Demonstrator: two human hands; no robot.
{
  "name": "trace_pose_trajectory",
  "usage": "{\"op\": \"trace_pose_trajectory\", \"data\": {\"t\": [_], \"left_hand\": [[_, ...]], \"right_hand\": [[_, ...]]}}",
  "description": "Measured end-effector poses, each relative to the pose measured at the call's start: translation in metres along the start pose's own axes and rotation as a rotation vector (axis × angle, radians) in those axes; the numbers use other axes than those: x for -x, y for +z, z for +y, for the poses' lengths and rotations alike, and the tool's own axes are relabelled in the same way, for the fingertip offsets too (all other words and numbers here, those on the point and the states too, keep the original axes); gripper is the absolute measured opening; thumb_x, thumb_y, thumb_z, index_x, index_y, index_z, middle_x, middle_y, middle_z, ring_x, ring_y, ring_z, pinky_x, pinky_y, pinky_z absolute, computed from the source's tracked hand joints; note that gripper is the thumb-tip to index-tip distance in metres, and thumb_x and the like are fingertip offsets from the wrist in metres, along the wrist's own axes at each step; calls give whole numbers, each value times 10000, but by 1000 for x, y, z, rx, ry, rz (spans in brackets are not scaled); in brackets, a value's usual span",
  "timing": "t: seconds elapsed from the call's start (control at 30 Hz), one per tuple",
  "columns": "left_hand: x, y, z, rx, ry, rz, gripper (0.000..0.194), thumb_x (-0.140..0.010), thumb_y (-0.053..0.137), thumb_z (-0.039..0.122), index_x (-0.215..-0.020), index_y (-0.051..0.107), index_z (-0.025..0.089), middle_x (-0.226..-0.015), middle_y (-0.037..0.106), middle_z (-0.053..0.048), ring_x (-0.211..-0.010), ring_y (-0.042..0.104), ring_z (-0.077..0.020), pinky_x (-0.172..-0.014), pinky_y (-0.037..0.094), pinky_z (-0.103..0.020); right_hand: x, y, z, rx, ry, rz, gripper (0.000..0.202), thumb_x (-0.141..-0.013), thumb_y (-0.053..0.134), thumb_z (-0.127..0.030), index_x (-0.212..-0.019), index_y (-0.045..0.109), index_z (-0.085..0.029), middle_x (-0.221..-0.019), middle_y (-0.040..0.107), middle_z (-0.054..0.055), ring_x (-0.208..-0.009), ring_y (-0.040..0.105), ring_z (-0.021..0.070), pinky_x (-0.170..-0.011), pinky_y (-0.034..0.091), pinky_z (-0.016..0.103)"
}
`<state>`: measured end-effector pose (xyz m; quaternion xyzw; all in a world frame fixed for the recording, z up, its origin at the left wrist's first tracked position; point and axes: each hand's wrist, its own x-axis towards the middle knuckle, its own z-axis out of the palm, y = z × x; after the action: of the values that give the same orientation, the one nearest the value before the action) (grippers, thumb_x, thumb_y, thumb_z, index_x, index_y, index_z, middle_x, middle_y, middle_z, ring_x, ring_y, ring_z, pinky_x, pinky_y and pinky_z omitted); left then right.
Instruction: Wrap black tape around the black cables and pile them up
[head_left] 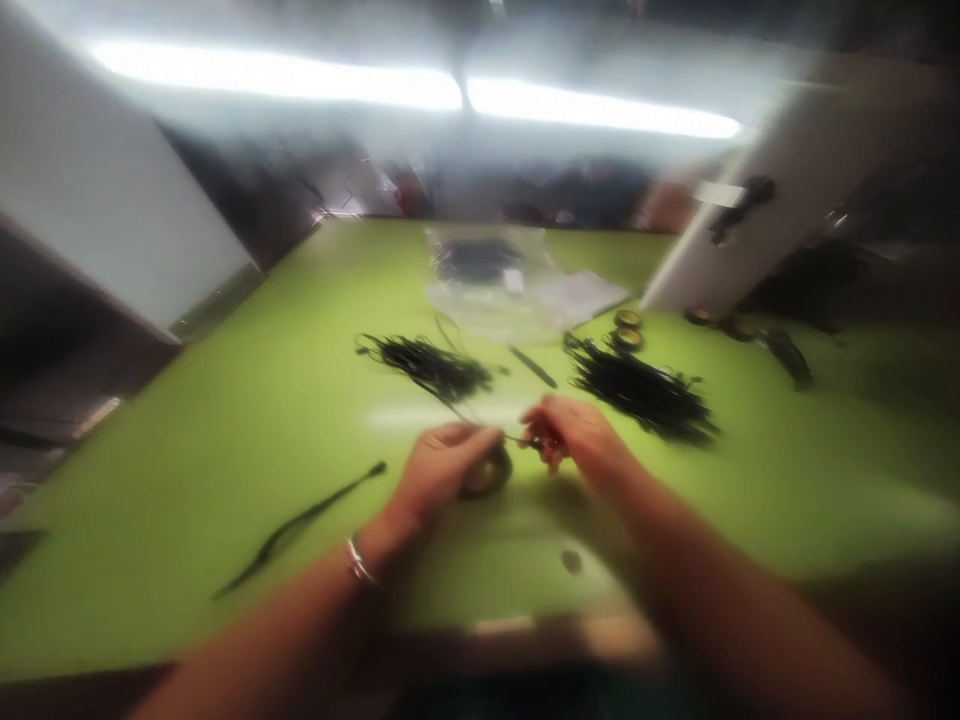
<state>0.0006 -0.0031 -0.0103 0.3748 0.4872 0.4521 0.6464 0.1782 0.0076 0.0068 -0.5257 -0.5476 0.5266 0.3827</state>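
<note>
Cord — between left fingers and right fingers

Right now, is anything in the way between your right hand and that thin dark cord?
Nothing visible: the cord spans the gap from the left hand to the right hand. The blurred round object sits beside that gap.
</note>
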Motion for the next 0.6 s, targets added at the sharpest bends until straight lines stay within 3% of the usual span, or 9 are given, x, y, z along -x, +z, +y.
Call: {"op": "trace_pose_trajectory", "data": {"t": [0.07,0.13,0.23,0.37,0.53,0.6], "left_hand": [[-1,-1,0,16,-15,28,328,-629,814,409,-725,726,108,-618,680,-36,-447,498,-62,-444,389,-173],[-2,-2,0,38,-9,48,325,-624,818,405,-722,727,109,-630,681,-35,-446,490,-56,-436,385,-165],[-3,-2,1,49,14,68,327,-628,815,406,-723,730,106,-619,668,-27,-457,491,-56,-442,389,-160],[-4,-4,1,30,22,55,355,-644,800,435,-731,726,99,-547,611,-7,-435,468,-57,-421,367,-162],[-7,-5,-3,46,26,59,343,-648,803,418,-730,720,95,-572,611,-6,-439,448,-44,-420,355,-151],[-7,-5,-3,43,27,58,340,-648,805,412,-728,722,93,-590,625,-13,-448,453,-44,-427,363,-150]], "right_hand": [[-2,-6,-2,8,-55,93,437,-859,482,-555,-823,648,-153,-710,676,48,-481,472,90,-404,385,207],[-2,-7,-5,147,-139,145,362,-858,528,-462,-724,650,-148,-653,654,30,-479,448,79,-450,393,210],[3,-1,-10,298,-228,116,265,-833,577,-347,-666,651,-154,-631,650,12,-535,502,91,-549,437,221],[7,7,-5,386,-317,66,142,-794,643,-298,-820,702,-173,-724,708,16,-591,575,118,-572,459,233],[8,10,10,761,-676,168,118,-853,605,-246,-868,708,-190,-771,708,48,-671,606,160,-656,464,281],[8,9,13,859,-754,198,124,-868,584,-228,-854,702,-191,-761,694,56,-701,612,175,-673,464,289]]}}
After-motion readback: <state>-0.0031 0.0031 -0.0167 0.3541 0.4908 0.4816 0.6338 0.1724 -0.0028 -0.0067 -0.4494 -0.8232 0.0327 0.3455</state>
